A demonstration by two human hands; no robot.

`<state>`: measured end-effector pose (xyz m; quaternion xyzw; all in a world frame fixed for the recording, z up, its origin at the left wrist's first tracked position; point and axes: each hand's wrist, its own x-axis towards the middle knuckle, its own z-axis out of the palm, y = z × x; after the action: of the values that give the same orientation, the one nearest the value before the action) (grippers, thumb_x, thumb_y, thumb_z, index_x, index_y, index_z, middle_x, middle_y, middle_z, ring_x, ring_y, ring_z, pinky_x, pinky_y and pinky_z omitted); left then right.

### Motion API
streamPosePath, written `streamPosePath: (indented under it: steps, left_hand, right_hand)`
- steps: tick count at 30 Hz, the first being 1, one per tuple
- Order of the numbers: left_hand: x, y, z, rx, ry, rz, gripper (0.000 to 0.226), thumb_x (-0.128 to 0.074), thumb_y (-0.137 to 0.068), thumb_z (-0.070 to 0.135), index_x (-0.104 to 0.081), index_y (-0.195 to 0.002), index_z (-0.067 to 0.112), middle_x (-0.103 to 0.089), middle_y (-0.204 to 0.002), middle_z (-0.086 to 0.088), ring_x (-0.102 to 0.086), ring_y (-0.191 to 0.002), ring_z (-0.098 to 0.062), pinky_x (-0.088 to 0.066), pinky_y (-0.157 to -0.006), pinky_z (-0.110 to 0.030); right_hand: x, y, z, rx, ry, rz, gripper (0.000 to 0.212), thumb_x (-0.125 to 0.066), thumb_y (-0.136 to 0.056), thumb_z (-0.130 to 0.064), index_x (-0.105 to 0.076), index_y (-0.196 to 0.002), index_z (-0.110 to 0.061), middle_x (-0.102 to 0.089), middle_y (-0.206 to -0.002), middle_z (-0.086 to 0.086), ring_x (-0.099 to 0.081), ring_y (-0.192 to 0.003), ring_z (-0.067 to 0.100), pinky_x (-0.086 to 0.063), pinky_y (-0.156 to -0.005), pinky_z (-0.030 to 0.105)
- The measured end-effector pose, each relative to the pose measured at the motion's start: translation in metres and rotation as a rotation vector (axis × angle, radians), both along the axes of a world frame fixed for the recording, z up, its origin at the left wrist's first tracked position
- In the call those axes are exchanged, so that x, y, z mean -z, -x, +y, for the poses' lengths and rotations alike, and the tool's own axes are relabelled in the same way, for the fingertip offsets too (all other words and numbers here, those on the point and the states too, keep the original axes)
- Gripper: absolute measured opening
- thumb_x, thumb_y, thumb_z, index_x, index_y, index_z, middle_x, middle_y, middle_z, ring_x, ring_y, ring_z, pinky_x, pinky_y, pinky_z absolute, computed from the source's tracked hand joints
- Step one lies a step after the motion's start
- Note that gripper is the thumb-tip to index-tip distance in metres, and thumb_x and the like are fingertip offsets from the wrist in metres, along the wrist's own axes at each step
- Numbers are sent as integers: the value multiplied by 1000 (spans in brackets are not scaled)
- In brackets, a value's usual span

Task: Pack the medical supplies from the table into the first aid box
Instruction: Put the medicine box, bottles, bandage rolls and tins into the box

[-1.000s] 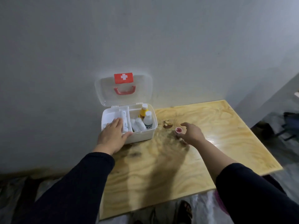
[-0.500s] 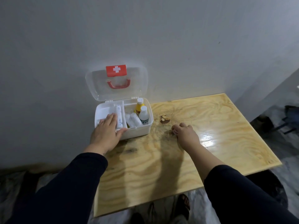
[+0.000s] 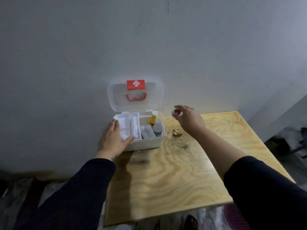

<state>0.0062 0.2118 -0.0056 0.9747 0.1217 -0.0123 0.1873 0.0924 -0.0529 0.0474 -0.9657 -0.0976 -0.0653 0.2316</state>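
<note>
Grey wall (image 3: 149, 39), plywood table (image 3: 174, 171), open first aid box (image 3: 146, 143)

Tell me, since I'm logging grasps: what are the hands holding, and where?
Right hand pinches a small red-capped jar by its sides; left hand only rests on the box.

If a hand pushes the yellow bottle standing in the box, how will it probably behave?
The yellow bottle stands upright and looks tall and narrow, so it probably tips easily. The first aid box wall and the clear bottle beside it would likely stop it. Being round, it may roll.
</note>
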Motion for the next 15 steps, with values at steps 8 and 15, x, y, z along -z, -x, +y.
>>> streamPosePath:
  steps: [8, 15]
  left_hand:
    - [-1, 5, 10, -77, 198, 28, 105, -60, -73, 69, -18, -149, 11, -28, -155, -7, -33, -139, -25, -36, -110, -44]
    - [6, 4, 12, -135, 307, -53, 95, -68, -73, 60, -25, -147, 20, -37, -150, -1, -42, -131, -24, -42, -101, -38]
  right_hand:
    - [-27, -6, 93, -314, -27, 61, 30, -63, -88, -32, -65, -116, -24, -70, -111, 8, -66, -97, 27, -54, -81, 34]
    - [0, -13, 156, -573, 187, 107, 47, -48, -89, 2, -60, -124, -28, -66, -122, 2, -50, -113, 26, -44, -91, 34]
